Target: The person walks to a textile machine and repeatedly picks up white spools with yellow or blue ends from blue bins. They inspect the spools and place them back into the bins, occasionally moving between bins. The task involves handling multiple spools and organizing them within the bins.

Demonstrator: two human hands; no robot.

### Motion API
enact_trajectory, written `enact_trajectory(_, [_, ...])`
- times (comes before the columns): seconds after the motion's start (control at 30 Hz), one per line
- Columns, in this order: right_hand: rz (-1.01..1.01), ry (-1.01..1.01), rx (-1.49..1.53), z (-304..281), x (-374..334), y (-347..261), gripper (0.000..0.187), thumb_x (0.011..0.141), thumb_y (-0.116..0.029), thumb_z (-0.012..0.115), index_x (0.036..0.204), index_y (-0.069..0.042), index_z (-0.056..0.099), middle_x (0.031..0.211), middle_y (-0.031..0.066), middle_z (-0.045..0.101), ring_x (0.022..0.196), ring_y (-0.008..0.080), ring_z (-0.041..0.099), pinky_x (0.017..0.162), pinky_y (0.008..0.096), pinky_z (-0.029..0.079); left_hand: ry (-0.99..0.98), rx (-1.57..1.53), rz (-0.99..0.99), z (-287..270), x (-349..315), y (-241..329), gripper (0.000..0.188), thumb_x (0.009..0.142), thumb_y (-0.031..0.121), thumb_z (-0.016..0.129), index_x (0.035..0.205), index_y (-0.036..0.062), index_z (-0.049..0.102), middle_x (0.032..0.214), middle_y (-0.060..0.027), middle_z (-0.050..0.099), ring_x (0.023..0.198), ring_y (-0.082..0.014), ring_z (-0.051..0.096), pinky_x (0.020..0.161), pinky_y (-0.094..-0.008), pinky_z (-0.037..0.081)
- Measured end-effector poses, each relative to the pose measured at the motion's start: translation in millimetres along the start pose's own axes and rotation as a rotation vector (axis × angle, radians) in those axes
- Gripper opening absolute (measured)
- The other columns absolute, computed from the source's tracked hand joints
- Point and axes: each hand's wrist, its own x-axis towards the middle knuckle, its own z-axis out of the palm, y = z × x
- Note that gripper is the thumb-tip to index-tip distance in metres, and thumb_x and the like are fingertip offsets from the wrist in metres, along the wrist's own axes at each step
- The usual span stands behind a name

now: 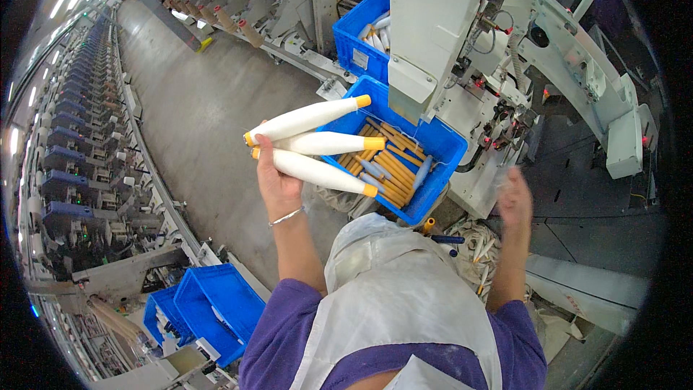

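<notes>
My left hand (280, 186), a bracelet at its wrist, is closed around one end of several white yarn bobbins. The upper bobbin (307, 120), the middle bobbin (325, 144) and the lower bobbin (317, 172) fan out to the right, their yellow tube tips showing. Behind their tips stands a blue crate (451, 146) with many yellow tubes (393, 173) and a few pale blue wound ones (422, 173). Off to the right, my right hand (515, 201) is raised beside the machine. Motion smears its fingers, so whether it holds anything does not show.
A pale winding machine (433, 29) rises past the crate. Farther back, another blue crate (361, 50) holds white bobbins. More blue crates (224, 310) stand at lower left. Long machine rows border the grey floor (188, 94). Loose bobbins and cloth (473, 253) lie near my right forearm.
</notes>
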Motion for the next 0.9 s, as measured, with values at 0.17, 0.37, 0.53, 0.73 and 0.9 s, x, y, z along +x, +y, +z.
enact_trajectory(0.17, [-0.479, 0.209, 0.465, -200, -18, -99, 0.023, 0.094, -0.013, 0.048, 0.115, -0.005, 0.056, 0.102, 0.0131, 0.063, 0.097, 0.0220, 0.060, 0.081, 0.0318, 0.051, -0.006, 0.001, 0.006, -8, 5, 4, 0.050, 0.087, 0.032, 0.065, 0.126, 0.0067, 0.048, 0.120, -0.0100, 0.055, 0.113, -0.0271, 0.052, 0.099, -0.0454, 0.044])
enact_trajectory(0.37, [-1.006, 1.065, -1.491, -172, -20, -104, 0.022, 0.090, -0.010, 0.047, 0.098, -0.002, 0.065, 0.113, 0.0117, 0.064, 0.108, 0.0278, 0.057, 0.097, 0.0383, 0.042, -0.111, -0.002, -0.130, -3, 4, 2, 0.046, 0.087, 0.033, 0.065, 0.122, 0.0068, 0.050, 0.115, -0.0093, 0.056, 0.110, -0.0256, 0.054, 0.098, -0.0440, 0.044])
enact_trajectory(0.53, [-0.438, -0.511, -1.081, 120, -27, 23, 0.030, 0.093, -0.022, 0.052, 0.115, -0.004, 0.060, 0.119, 0.0084, 0.061, 0.105, 0.0195, 0.058, 0.089, 0.0346, 0.045, -0.213, 0.037, -0.224, 16, -9, -18, 0.044, 0.088, 0.031, 0.065, 0.122, 0.0081, 0.049, 0.114, -0.0091, 0.056, 0.108, -0.0254, 0.055, 0.096, -0.0430, 0.046])
enact_trajectory(0.73, [-0.223, -0.730, -1.230, 258, -36, 90, 0.040, 0.095, -0.037, 0.048, 0.111, -0.001, 0.051, 0.093, 0.0138, 0.062, 0.076, 0.0248, 0.061, 0.066, 0.0394, 0.049, -0.236, 0.145, -0.227, 16, -18, -23, 0.046, 0.084, 0.031, 0.068, 0.120, 0.0080, 0.051, 0.111, -0.0101, 0.059, 0.105, -0.0267, 0.058, 0.091, -0.0452, 0.050])
enact_trajectory(0.9, [1.017, -0.880, -0.020, 240, -12, 90, 0.047, 0.101, -0.045, 0.030, 0.105, -0.002, 0.050, 0.057, -0.0049, 0.037, 0.035, -0.0027, 0.029, 0.025, 0.0149, 0.022, -0.311, 0.052, -0.307, 1, -23, -21, 0.046, 0.085, 0.032, 0.068, 0.120, 0.0094, 0.050, 0.108, -0.0080, 0.059, 0.103, -0.0233, 0.058, 0.091, -0.0415, 0.049])
